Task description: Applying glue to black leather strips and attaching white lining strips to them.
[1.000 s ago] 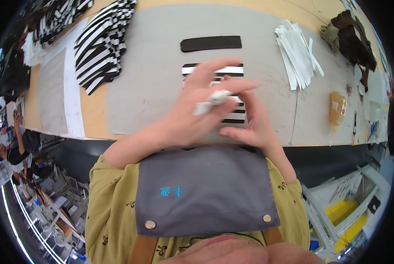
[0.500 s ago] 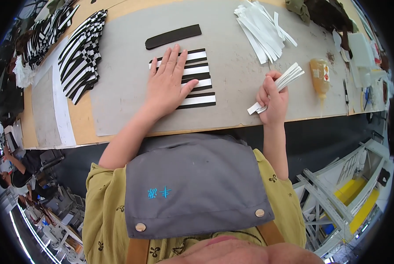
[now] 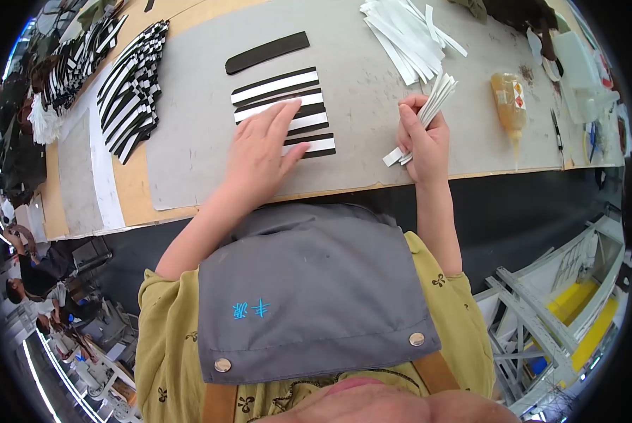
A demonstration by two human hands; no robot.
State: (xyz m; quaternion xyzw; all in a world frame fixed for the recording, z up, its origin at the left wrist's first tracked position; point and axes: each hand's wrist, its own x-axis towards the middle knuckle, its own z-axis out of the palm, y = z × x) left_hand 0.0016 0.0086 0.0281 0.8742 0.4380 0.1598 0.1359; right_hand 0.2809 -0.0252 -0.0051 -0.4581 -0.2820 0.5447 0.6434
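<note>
Several black strips [image 3: 275, 86], each with a white strip along its middle, lie in a row on the grey work mat. My left hand [image 3: 265, 141] rests palm down over the left part of the nearer ones, its fingers stretched out and thumb apart. Beyond the row lies a plain black strip [image 3: 268, 53]. In my closed right hand [image 3: 426, 137] is a bunch of narrow white strips [image 3: 439, 97], held just above the mat; one short end sticks out below the fist.
A loose pile of white strips [image 3: 404, 39] lies at the far right of the mat [image 3: 189, 141]. Right of it are a bottle of amber liquid [image 3: 508, 106] and a thin pen-like tool [image 3: 556, 130]. Overlapping black-and-white strips [image 3: 132, 92] lie at the left.
My left hand has drawn back toward me over the striped row, uncovering the farther strips. The right hand still holds its white strips, now tipped more upright. The whole view has shifted slightly.
</note>
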